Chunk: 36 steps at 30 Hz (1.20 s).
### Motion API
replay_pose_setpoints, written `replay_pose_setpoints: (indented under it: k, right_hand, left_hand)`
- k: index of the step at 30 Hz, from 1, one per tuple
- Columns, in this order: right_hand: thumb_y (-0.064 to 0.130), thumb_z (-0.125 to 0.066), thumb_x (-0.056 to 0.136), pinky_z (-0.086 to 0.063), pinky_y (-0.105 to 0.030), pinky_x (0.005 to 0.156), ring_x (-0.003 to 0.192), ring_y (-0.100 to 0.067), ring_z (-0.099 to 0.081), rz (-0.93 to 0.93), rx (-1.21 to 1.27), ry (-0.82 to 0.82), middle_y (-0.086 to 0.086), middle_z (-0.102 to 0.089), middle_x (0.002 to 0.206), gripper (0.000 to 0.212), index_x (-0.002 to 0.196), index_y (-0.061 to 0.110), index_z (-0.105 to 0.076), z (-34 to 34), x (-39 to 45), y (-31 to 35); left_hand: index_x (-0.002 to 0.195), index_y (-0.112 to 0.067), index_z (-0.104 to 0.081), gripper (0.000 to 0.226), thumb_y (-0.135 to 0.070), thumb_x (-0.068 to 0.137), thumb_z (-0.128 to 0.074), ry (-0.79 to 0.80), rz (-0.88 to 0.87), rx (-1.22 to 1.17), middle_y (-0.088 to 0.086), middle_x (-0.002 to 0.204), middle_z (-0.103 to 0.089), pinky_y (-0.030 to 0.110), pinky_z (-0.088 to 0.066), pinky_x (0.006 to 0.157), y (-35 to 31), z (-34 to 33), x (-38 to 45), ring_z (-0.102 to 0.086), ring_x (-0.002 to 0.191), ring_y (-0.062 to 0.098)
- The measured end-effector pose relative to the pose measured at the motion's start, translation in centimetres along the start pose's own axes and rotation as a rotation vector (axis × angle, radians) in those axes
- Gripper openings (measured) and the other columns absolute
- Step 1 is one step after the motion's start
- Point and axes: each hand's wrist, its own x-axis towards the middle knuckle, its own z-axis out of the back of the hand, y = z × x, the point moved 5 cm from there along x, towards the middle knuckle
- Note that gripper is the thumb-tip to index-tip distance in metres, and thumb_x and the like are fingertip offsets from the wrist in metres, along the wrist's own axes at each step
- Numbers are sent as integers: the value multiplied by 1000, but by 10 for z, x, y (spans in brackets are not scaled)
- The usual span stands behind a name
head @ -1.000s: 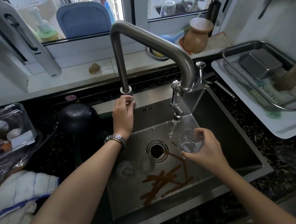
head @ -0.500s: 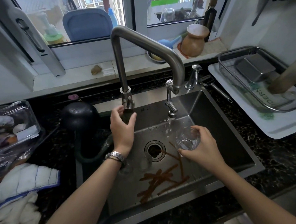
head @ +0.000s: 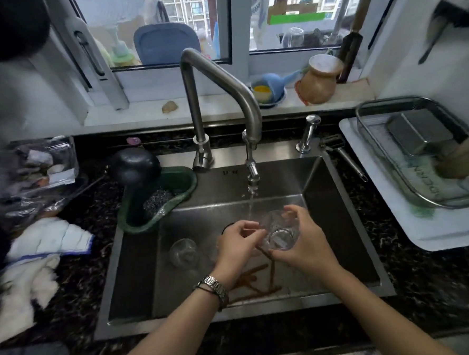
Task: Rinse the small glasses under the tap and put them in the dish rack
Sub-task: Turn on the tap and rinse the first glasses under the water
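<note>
Near the middle of the frame, the right hand curls round a small clear glass, holding it tilted with its mouth turned toward the camera, just below the thin stream running from the tap. The left hand meets it from the left, fingertips at the rim; they seem to pinch or rub the edge, though glare on the wet glass makes it hard to say which. So the rinsing of this one glass is in hand, not finished.

Left of the hands, on the floor of the steel sink, lies a second small glass, and there may be a third beside it, mostly hidden by the left wrist. Brown sticks, chopsticks by the look of them, lie below the hands.

At the right edge of the frame the wire dish rack sits on a white tray; it carries a square metal tin and no glass that I can see. By this showing nothing has yet reached the rack: the held glass wants rinsing out and carrying right, then the ones left in the basin.
</note>
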Motion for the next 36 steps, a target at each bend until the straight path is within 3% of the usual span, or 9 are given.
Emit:
replay_pose_setpoints:
  k: [7, 11, 15, 19, 21, 25, 29, 32, 36]
  right_hand:
    - [38, -87, 61, -48, -33, 100, 119, -6, -50, 111, 74, 70, 11, -49, 129, 88, 133, 30, -37, 16, 0, -18]
    - [39, -85, 62, -50, -36, 98, 119, -6, -50, 147, 91, 147, 12, -47, 129, 86, 133, 32, -37, 20, 4, -33]
    - [31, -85, 62, -53, -35, 93, 113, -4, -54, 144, 116, 194, 15, -50, 123, 78, 126, 38, -40, 23, 7, -48]
    - [33, -87, 61, -54, -32, 89, 107, -1, -56, 141, 123, 218, 13, -55, 119, 77, 124, 33, -43, 16, 11, -52]
    - [37, -87, 60, -55, -32, 86, 103, -2, -58, 133, 113, 199, 13, -57, 115, 75, 121, 33, -44, 11, 14, -53]
    - [39, -86, 60, -57, -33, 81, 97, -3, -59, 99, 97, 163, 15, -57, 110, 69, 116, 35, -46, 2, 17, -55]
    - [36, -84, 65, -56, -28, 78, 93, -4, -57, 94, 60, 100, 14, -54, 105, 61, 111, 34, -46, -10, 23, -48]
    - [34, -83, 66, -52, -21, 75, 95, -7, -57, 41, 37, 45, 13, -52, 107, 63, 116, 32, -44, -22, 28, -42]
    - [36, -83, 66, -55, -31, 82, 100, -7, -56, -32, 5, -4, 13, -50, 111, 68, 121, 28, -43, -36, 38, -37]
  left_hand:
    - [89, 4, -71, 8, 2, 83, -66, -168, -5, -136, 16, 85, -70, 39, -61, 72, -3, -22, -11, -67, 75, 21]
    - [90, 5, -72, 8, 2, 83, -66, -209, 12, -187, 18, 84, -71, 32, -61, 65, -1, -27, -11, -69, 76, 24]
    - [93, 8, -71, 12, 2, 85, -66, -237, 30, -238, 21, 90, -72, 23, -59, 58, -2, -28, -17, -70, 72, 21]
    - [93, 16, -67, 14, 4, 86, -63, -240, 37, -306, 32, 93, -65, 23, -60, 58, 1, -27, -20, -66, 77, 28]
    - [95, 14, -68, 15, 3, 86, -64, -210, 38, -315, 30, 99, -68, 23, -60, 61, 3, -24, -20, -68, 74, 22]
    - [104, 1, -71, 29, -21, 84, -72, -68, 80, -301, 16, 101, -73, 27, -60, 76, 5, -20, -15, -72, 83, 20]
    - [116, -12, -64, 66, -49, 64, -83, -10, 87, -72, 2, 110, -69, 33, -58, 88, 4, -17, -2, -67, 101, 14]
    - [116, -20, -58, 83, -62, 49, -85, -65, 64, 150, -7, 108, -64, 33, -56, 90, -3, -10, 11, -62, 101, 10]
    - [121, -20, -53, 86, -59, 52, -85, -95, 13, 279, -9, 106, -63, 15, -49, 76, -16, -1, 26, -60, 96, 4]
